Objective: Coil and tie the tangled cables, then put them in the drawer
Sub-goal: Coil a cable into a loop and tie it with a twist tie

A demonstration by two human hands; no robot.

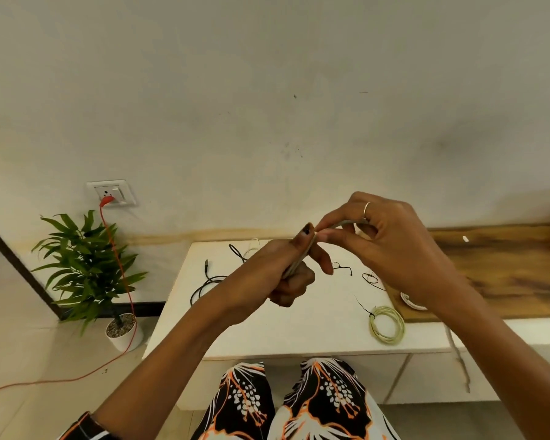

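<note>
The person sits at a low white table (299, 331) and holds a thin pale grey cable (299, 260) in the air above it. The left hand (286, 274) is closed around the lower part of this cable, with the thumb pressed along it. The right hand (391, 246) pinches the upper part between thumb and fingertips, at about 2 o'clock from the left hand. The two hands almost touch.

On the table, at 5 o'clock from the hands, lies a pale green coil (387, 325) which already carries a black tie (364, 308). A loose black cable (207, 281) lies at 9 o'clock, not yet coiled. A small black wire (342, 267) lies under the hands, and a white coil (410, 301) is half hidden behind the right wrist. I see no drawer from here.

The cable in the hands looks light and soft, but I think it has some spring, so a loop will try to open if the grip is loosened. In my judgement the best hold is where the turns cross, with one hand keeping the bundle flat while the other guides the free end. The surface seems smooth, so a tie must sit tight around all turns together. The plug ends are the stiffest parts and should stay outside the loops.
</note>
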